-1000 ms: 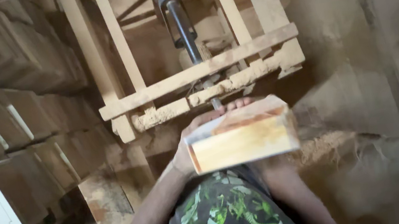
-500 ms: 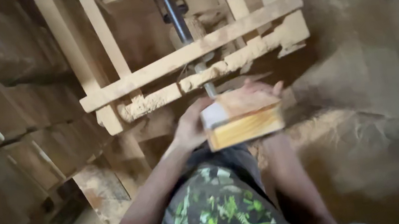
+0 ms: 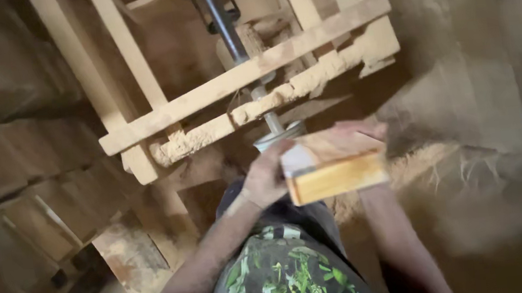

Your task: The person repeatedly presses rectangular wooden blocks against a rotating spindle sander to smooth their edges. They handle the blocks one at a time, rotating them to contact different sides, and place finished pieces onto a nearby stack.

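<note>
Wooden block held in both hands below a dust-caked frame

The left hand [image 3: 265,179] wraps its fingers round the left end of the wooden block [image 3: 334,164], and the right hand [image 3: 364,131] grasps its far right edge, at centre frame. Since half a second ago the block sits a little higher and more level, close under the metal cylinder [image 3: 282,134] on the dark rod [image 3: 220,20]; the wooden frame [image 3: 246,73] fills the upper centre as before, with sawdust [image 3: 433,166] heaped at right
</note>
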